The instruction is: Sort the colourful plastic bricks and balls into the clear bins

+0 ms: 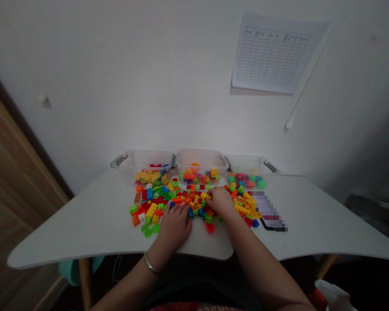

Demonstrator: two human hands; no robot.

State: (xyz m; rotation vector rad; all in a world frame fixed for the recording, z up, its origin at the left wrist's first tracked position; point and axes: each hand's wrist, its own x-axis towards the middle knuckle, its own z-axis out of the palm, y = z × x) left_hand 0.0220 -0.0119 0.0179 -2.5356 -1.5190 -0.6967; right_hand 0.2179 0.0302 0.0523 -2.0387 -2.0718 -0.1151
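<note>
Where the loose bricks point(152, 209) are spread on the table point(84, 224), the left hand point(175, 226) is laid flat and open at seven o'clock of the pile, and the right hand point(219, 201) is curled at three (any grip cannot be told).

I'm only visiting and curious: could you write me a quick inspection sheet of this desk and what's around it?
Surface: white table, curved front edge.
Job's things: loose pile of coloured bricks; three clear tubs by the wall, part filled.
Clutter: blurred patch right of the pile.
Grips: left hand palm down at the pile's near edge, bangle on wrist; right hand on the bricks.
Cables: nothing seen.
Surroundings: white wall with a printed sheet; wooden panel at left.
</note>
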